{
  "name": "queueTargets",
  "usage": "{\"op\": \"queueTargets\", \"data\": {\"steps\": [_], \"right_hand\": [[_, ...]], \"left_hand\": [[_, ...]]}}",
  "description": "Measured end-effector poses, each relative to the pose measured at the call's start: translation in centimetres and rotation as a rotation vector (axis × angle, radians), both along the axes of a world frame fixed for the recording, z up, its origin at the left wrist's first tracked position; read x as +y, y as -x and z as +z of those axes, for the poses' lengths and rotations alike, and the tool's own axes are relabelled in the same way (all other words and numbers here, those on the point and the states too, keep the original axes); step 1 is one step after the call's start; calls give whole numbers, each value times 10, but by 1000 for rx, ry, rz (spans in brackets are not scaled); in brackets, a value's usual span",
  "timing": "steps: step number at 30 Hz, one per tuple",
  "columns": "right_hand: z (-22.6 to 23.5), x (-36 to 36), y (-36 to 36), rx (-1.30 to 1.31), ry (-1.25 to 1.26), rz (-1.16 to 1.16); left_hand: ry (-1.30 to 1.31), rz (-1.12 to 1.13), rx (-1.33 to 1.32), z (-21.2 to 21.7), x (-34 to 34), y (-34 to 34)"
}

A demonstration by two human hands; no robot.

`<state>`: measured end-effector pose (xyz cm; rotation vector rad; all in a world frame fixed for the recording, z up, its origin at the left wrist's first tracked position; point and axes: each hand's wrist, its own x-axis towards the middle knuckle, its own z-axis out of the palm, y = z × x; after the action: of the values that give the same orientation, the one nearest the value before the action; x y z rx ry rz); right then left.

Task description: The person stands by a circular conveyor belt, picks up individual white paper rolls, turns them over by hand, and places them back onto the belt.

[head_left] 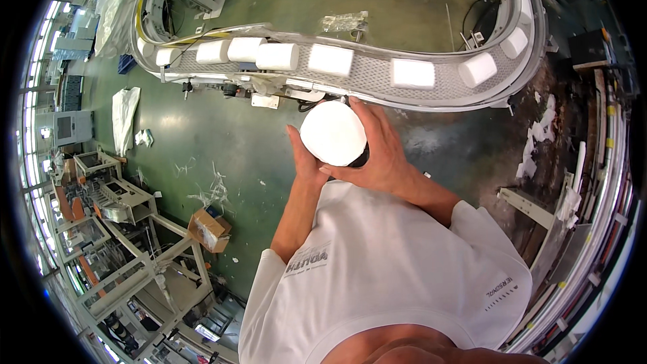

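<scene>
Between my two hands I hold a white paper roll (332,133) in front of my chest, its round flat end facing up. My left hand (307,163) supports its lower left side with the thumb raised along the edge. The fingers of my right hand (379,145) wrap round the right side, and the thumb reaches under the near edge. A small dark patch shows between the roll and my right palm; I cannot make out what it is. Beyond my hands, several similar white rolls (330,60) lie on their sides along a curved conveyor (371,67).
At the lower left stands a pale machine frame (176,251) with an open cardboard box (209,230) beside it. Plastic scraps (214,189) and a white sheet (125,120) lie on the green floor. Metal rails (600,182) and torn white paper (537,136) are on the right.
</scene>
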<state>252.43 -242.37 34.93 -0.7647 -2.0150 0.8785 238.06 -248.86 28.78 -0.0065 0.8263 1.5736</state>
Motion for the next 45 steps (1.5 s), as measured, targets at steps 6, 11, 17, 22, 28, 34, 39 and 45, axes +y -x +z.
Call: {"op": "queueTargets", "data": {"steps": [6, 11, 17, 22, 28, 34, 39, 45], "right_hand": [[2, 0, -6, 9, -173, 15], [29, -17, -21, 379, 64, 975], [27, 16, -15, 251, 33, 61], [20, -14, -20, 325, 188, 1113], [29, 4, -11, 287, 172, 45], [20, -19, -21, 413, 121, 1061], [24, -4, 0, 259, -25, 154], [23, -8, -25, 907, 492, 787]], "left_hand": [[50, 63, 49, -3, -3, 0], [44, 70, -52, -23, -4, 8], [-10, 89, -66, -19, -7, 7], [34, 107, -99, -19, -9, 8], [-18, 115, -108, -17, -15, 6], [12, 104, -119, -23, -17, 8], [-15, 107, -131, -24, -20, 8], [76, 166, -160, -17, -23, 8]]}}
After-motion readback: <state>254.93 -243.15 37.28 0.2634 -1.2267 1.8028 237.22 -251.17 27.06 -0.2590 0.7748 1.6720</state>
